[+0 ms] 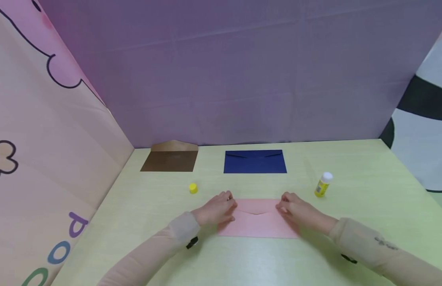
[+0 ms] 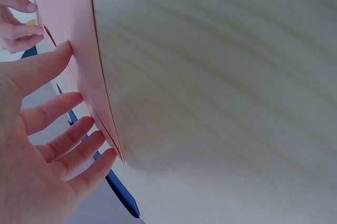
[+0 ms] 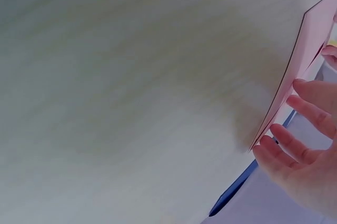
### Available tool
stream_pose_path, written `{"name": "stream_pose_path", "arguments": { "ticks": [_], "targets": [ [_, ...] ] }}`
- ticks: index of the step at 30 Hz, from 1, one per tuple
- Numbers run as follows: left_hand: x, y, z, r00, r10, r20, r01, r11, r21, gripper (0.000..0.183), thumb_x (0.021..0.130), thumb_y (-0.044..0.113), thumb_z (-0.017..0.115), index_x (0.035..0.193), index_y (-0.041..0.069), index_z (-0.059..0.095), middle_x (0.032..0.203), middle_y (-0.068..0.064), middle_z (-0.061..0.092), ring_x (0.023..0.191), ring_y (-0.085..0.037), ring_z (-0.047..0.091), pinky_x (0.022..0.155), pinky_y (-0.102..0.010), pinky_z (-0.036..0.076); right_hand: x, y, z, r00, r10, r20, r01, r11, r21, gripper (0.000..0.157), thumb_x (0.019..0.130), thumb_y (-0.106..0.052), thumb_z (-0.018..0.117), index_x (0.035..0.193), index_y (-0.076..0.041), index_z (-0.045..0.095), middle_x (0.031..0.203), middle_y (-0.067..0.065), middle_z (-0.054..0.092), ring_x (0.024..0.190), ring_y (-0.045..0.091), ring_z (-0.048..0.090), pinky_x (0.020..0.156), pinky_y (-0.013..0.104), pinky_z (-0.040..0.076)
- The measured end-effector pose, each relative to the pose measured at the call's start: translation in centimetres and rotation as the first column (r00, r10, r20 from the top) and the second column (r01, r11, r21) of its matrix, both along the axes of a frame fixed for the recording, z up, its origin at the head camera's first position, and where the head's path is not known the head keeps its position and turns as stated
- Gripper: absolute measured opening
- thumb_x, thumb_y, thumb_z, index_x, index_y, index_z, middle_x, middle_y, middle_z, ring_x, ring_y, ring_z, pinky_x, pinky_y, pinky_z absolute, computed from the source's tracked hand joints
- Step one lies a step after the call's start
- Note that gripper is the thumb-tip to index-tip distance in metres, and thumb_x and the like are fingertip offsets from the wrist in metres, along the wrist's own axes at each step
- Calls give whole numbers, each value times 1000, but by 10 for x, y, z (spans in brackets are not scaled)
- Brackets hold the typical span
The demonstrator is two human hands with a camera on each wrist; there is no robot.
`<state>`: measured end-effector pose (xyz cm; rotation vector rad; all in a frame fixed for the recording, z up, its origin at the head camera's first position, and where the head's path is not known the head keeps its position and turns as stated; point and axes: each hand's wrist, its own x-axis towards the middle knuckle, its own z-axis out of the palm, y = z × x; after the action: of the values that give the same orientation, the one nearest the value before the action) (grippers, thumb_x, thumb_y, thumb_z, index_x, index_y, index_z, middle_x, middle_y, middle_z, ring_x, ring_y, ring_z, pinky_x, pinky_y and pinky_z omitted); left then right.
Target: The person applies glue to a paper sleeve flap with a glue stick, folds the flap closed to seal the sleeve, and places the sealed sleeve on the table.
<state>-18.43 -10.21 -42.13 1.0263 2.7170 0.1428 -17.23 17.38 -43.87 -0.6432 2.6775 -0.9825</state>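
A pink envelope (image 1: pixel 256 227) lies flat on the table, its pointed flap folded down over the upper part. At its left end, my left hand (image 1: pixel 216 208) touches the upper corner; the left wrist view shows the thumb and spread fingers (image 2: pixel 63 140) with their tips on the envelope. My right hand (image 1: pixel 301 212) does the same at the right end, fingertips along the flap edge, as the right wrist view shows with the slightly bent fingers (image 3: pixel 292 148). Neither hand is curled round anything.
Behind the pink envelope lies a dark blue envelope (image 1: pixel 255 163), flap down. A brown envelope (image 1: pixel 168 161) with its flap raised is at the back left. A yellow cap (image 1: pixel 193 188) sits left of centre, and a yellow-and-white glue stick (image 1: pixel 323 185) stands to the right.
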Motion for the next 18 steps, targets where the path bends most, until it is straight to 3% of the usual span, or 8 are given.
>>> {"name": "stream_pose_path", "arguments": {
  "ticks": [2, 3, 4, 6, 8, 10, 15, 18],
  "targets": [
    [0, 0, 0, 1000, -2, -1, 2, 1000, -7, 39, 82, 31, 62, 113, 8, 57, 102, -1, 44, 89, -12, 40, 75, -20, 40, 1, 0, 0, 998, 35, -48, -33, 998, 45, 12, 87, -10, 52, 90, 2, 55, 83, 7, 49, 76, 18, 46, 64, 28, 45],
    [0, 0, 0, 1000, -2, -3, 2, 1000, -10, 39, 82, 31, 62, 113, 8, 57, 103, -1, 45, 89, -12, 40, 75, -20, 40, 2, 0, 0, 984, 97, -149, -80, 990, 118, 11, 84, -7, 55, 90, 3, 57, 83, 7, 50, 76, 19, 47, 64, 29, 46],
    [1, 0, 0, 1000, -2, -4, 2, 1000, -11, 39, 82, 31, 62, 113, 8, 57, 103, -1, 45, 89, -12, 40, 76, -20, 40, 3, 1, 0, 956, 159, -247, -114, 976, 186, 11, 82, -3, 58, 90, 4, 60, 83, 8, 51, 76, 19, 48, 65, 29, 47],
    [1, 0, -1, 1000, -5, -8, 5, 1000, -14, 38, 82, 31, 62, 113, 8, 57, 104, -1, 45, 89, -12, 41, 75, -20, 41, 4, 2, 0, 868, 271, -415, -148, 941, 304, 16, 75, 3, 63, 91, 3, 63, 85, 10, 53, 77, 22, 50, 67, 31, 49],
    [2, 0, -1, 1000, -11, -13, 11, 1000, -20, 38, 83, 31, 61, 114, 8, 57, 105, -2, 45, 90, -12, 42, 76, -20, 41, 4, 3, 1, 840, 308, -447, -156, 926, 344, 20, 73, 5, 64, 93, 3, 64, 87, 13, 53, 79, 24, 51, 69, 32, 50],
    [2, 1, 0, 1000, -18, -16, 17, 999, -34, 40, 82, 33, 61, 115, 9, 57, 106, -2, 45, 90, -12, 42, 76, -21, 41, 4, 2, 2, 843, 315, -436, -158, 920, 359, 20, 74, 6, 63, 94, 4, 64, 88, 14, 54, 81, 25, 52, 70, 33, 49],
    [6, 2, 2, 1000, -17, -3, 16, 996, -86, 58, 76, 47, 63, 119, 9, 54, 107, -2, 44, 90, -13, 41, 75, -20, 42, 4, 0, 9, 887, 298, -353, -159, 915, 371, 16, 79, 2, 58, 94, 4, 62, 92, 17, 55, 84, 29, 53, 71, 39, 49],
    [8, 2, 3, 1000, -13, 6, 13, 994, -105, 67, 72, 53, 64, 122, 10, 52, 108, -2, 43, 90, -13, 40, 76, -20, 41, 3, -3, 12, 895, 302, -329, -156, 902, 403, 13, 79, 1, 58, 92, 2, 62, 90, 15, 55, 81, 28, 54, 70, 39, 49]
  ]
}}
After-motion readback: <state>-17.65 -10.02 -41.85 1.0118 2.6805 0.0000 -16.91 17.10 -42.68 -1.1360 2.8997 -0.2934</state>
